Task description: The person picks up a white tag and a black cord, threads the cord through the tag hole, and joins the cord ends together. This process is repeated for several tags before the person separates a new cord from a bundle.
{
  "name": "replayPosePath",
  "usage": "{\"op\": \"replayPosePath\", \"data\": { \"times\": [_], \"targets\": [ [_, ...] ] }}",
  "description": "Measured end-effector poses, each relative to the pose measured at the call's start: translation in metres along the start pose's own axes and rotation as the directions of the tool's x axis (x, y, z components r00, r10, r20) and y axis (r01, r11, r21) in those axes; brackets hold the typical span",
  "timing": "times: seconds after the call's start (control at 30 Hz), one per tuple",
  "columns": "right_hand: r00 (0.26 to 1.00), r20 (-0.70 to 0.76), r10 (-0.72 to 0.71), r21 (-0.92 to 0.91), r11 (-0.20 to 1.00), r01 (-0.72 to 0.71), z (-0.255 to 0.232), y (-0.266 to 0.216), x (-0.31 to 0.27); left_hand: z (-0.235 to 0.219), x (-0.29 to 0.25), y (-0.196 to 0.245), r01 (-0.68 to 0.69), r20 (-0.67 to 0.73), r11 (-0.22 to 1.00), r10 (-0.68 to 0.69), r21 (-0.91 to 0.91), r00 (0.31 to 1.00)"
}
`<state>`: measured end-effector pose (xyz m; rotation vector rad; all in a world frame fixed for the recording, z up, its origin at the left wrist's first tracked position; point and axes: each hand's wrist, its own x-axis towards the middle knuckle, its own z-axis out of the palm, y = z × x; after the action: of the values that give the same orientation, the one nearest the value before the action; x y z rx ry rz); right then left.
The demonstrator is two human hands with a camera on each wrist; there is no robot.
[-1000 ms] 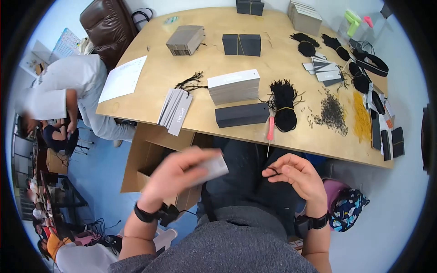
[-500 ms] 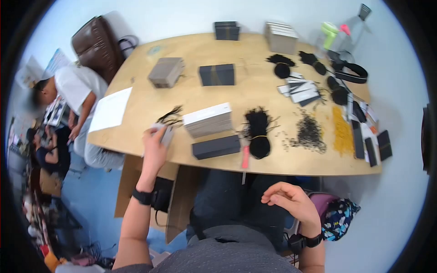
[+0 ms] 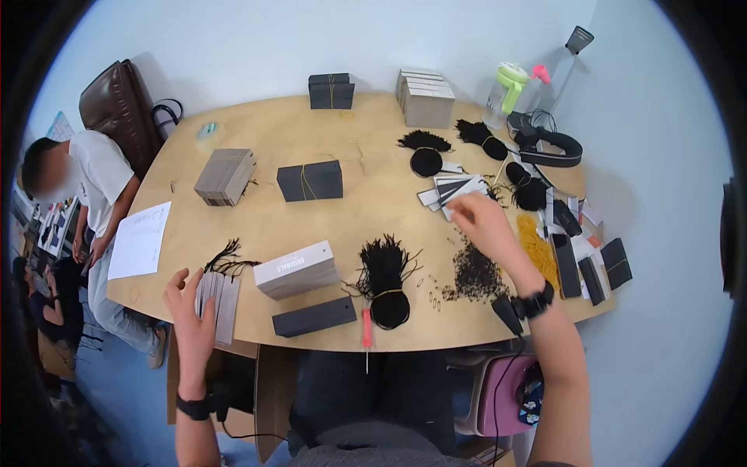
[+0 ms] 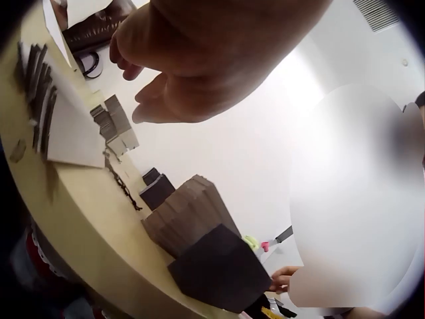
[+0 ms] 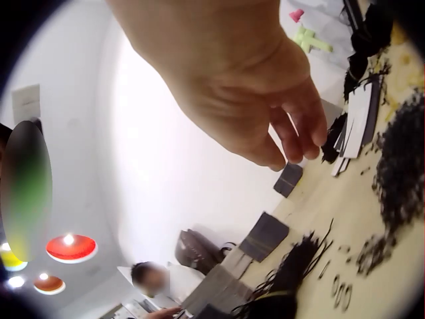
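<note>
A: Report the left hand (image 3: 191,307).

B: Fingers spread and relaxed, holding nothing. They rest on the fanned grey tags (image 3: 218,296) at the near left edge of the surface (image 3: 264,124), beside the white card stack (image 3: 296,268).

A: And the right hand (image 3: 482,222)?

B: Extended over the far right of the surface, fingertips drawn together above the loose black-and-white tags (image 3: 455,189). Whether they pinch one cannot be told. The pile of small black pins (image 3: 475,274) lies just nearer the person.

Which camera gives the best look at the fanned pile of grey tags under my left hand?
The head view: the grey tags lie spread at the table's near edge, with the left hand open over them. The left wrist view shows them only edge-on behind the palm. The right wrist view misses them.
</note>
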<state>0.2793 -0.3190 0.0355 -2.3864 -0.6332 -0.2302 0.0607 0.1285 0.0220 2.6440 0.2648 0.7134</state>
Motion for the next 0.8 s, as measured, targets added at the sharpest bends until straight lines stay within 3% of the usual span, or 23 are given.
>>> {"op": "replayPosePath", "data": {
  "times": [0.07, 0.13, 0.17, 0.27, 0.33, 0.43, 0.63, 0.77, 0.8],
  "targets": [
    [1.0, -0.006, -0.028, -0.105, 0.994, 0.027, 0.009, 0.022, 0.038, -0.016, 0.009, 0.015, -0.011, 0.021, 1.0, 0.012, -0.025, 1.0],
    [0.992, -0.034, -0.118, -0.337, 0.936, 0.1, 0.02, 0.039, 0.073, -0.027, 0.019, 0.027, -0.094, 0.034, 0.993, 0.097, -0.073, 0.995],
    [0.992, -0.034, -0.124, -0.339, 0.935, 0.105, 0.027, 0.049, 0.089, -0.033, 0.024, 0.037, -0.077, 0.046, 0.992, 0.082, -0.103, 0.996],
    [0.996, 0.032, -0.081, -0.359, 0.929, 0.087, 0.051, 0.072, 0.124, -0.037, 0.035, 0.047, -0.057, 0.082, 0.987, 0.07, -0.151, 0.994],
    [1.0, 0.028, 0.009, -0.542, 0.84, 0.007, 0.065, 0.084, 0.14, -0.034, 0.04, 0.048, -0.05, 0.093, 0.984, 0.066, -0.17, 0.993],
    [0.991, 0.122, 0.06, -0.647, 0.762, 0.034, 0.068, 0.079, 0.148, -0.028, 0.046, 0.048, -0.036, 0.121, 0.981, 0.059, -0.189, 0.991],
    [0.973, 0.148, -0.174, -0.634, 0.738, 0.229, 0.076, 0.096, 0.16, -0.015, 0.06, 0.057, 0.006, 0.175, 0.968, 0.039, -0.251, 0.984],
    [0.98, 0.04, -0.194, -0.454, 0.87, 0.191, 0.066, 0.113, 0.177, -0.022, 0.074, 0.068, -0.005, 0.168, 0.94, 0.066, -0.34, 0.984],
    [0.992, 0.045, -0.116, -0.395, 0.91, 0.125, 0.055, 0.118, 0.19, -0.027, 0.079, 0.072, -0.004, 0.166, 0.941, 0.063, -0.338, 0.984]
  ]
}}
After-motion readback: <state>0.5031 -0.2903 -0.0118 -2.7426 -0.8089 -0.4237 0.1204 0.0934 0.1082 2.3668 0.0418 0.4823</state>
